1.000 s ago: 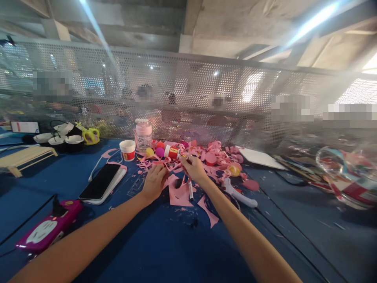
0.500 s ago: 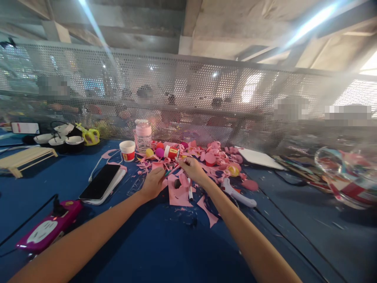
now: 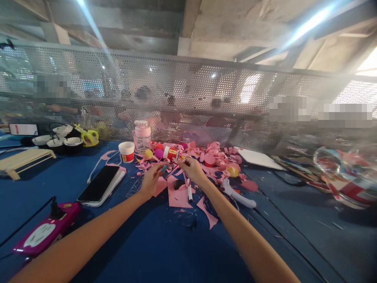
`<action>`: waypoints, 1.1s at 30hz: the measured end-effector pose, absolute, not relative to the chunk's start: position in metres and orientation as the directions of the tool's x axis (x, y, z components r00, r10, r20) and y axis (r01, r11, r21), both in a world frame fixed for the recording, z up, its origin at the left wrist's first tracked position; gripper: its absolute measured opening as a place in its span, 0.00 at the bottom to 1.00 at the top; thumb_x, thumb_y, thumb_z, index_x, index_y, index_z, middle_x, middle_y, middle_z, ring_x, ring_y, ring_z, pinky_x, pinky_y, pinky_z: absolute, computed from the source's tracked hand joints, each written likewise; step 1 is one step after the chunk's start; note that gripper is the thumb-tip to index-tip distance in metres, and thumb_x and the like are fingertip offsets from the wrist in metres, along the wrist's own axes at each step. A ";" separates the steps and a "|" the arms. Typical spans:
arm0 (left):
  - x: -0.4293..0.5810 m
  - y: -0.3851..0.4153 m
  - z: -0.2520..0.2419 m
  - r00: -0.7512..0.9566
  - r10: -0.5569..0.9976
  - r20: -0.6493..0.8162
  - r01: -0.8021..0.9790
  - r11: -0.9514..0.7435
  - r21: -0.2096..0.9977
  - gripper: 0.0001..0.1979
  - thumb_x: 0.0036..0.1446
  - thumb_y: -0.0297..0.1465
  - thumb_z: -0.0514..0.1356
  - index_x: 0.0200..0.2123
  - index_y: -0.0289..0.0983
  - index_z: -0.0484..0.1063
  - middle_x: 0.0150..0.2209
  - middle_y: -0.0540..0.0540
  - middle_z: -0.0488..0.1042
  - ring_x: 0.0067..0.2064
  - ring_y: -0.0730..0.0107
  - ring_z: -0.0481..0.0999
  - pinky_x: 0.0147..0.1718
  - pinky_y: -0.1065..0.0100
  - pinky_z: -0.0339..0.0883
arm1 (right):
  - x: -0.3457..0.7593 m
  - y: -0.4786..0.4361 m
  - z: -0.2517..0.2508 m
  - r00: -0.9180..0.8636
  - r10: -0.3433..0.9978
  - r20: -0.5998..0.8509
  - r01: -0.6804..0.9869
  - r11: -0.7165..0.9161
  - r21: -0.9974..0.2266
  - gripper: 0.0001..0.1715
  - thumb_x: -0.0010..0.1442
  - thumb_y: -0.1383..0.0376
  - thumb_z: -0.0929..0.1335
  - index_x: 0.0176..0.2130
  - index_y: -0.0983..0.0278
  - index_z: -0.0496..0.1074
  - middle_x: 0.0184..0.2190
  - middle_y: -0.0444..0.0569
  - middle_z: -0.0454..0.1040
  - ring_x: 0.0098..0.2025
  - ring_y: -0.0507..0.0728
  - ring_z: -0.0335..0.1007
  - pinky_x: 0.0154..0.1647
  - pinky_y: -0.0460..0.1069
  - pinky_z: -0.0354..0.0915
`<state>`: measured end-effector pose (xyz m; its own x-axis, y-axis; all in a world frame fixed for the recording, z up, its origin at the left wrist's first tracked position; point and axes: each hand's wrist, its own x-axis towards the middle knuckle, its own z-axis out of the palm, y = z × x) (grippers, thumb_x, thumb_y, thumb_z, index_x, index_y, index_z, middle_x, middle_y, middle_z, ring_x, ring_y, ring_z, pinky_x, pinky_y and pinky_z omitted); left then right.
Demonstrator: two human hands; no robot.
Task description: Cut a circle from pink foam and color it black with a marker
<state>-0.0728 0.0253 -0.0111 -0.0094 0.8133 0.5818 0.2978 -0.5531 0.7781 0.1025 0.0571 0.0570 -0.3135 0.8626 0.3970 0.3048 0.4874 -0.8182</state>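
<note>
My left hand [image 3: 151,181] is closed around a small teal tool [image 3: 164,168]; its kind is too small to tell. My right hand [image 3: 191,171] pinches its fingertips together just to the right of that tool, and whatever lies between them is not clear. Behind the fingers a red-and-white paper cup [image 3: 171,152] lies on its side among pink foam scraps [image 3: 216,151]. Below the hands are a pink sheet [image 3: 178,199] with a dark hole or patch, and a white marker [image 3: 189,191] with a black end.
A glue gun [image 3: 238,195] lies right of my right wrist, its cable running forward. To the left are a phone [image 3: 100,182], an upright paper cup [image 3: 126,152] and a purple power strip [image 3: 48,230]. A pink-lidded bottle [image 3: 143,137] stands before the perforated metal screen [image 3: 188,86].
My left hand has drawn slightly back and turned, showing more of the teal tool. My right hand stays nearly in place, still pinched.
</note>
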 end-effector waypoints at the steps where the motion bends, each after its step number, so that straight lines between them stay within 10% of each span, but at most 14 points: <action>1: -0.071 0.023 -0.009 0.020 0.815 0.579 0.276 -0.561 0.781 0.19 0.60 0.42 0.49 0.48 0.38 0.68 0.46 0.41 0.73 0.46 0.62 0.73 0.41 0.65 0.67 | 0.102 0.057 0.057 -0.314 0.865 0.391 0.303 0.481 -0.823 0.27 0.51 0.45 0.65 0.19 0.62 0.56 0.11 0.36 0.50 0.15 0.47 0.45 0.15 0.45 0.43; 8: -0.068 0.025 -0.014 0.117 0.884 0.453 0.225 -0.468 0.854 0.13 0.52 0.39 0.58 0.28 0.35 0.73 0.21 0.48 0.74 0.25 0.68 0.73 0.29 0.69 0.66 | 0.098 0.055 0.056 -0.339 0.873 0.351 0.345 0.462 -0.817 0.29 0.49 0.41 0.63 0.18 0.62 0.56 0.10 0.37 0.51 0.13 0.47 0.46 0.13 0.45 0.45; 22: -0.071 0.032 -0.018 0.012 0.941 0.340 0.024 -0.340 0.940 0.18 0.51 0.46 0.58 0.29 0.35 0.69 0.23 0.49 0.73 0.22 0.72 0.73 0.24 0.70 0.69 | 0.126 0.073 0.065 -0.332 0.821 0.465 0.617 0.562 -0.551 0.10 0.56 0.64 0.64 0.33 0.65 0.73 0.34 0.55 0.76 0.37 0.59 0.69 0.37 0.50 0.60; 33: -0.068 0.029 -0.017 0.066 0.933 0.354 0.062 -0.358 0.932 0.25 0.55 0.51 0.51 0.36 0.33 0.69 0.21 0.47 0.73 0.21 0.70 0.74 0.23 0.71 0.68 | 0.118 0.062 0.073 -0.294 0.805 0.515 0.576 0.579 -0.576 0.18 0.58 0.60 0.63 0.22 0.65 0.70 0.23 0.51 0.73 0.29 0.56 0.67 0.35 0.49 0.58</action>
<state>-0.0677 0.0286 -0.0166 0.0655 0.9330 0.3540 0.0621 -0.3579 0.9317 0.1184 0.0618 0.0729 -0.2941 0.8050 0.5152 0.5763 0.5794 -0.5763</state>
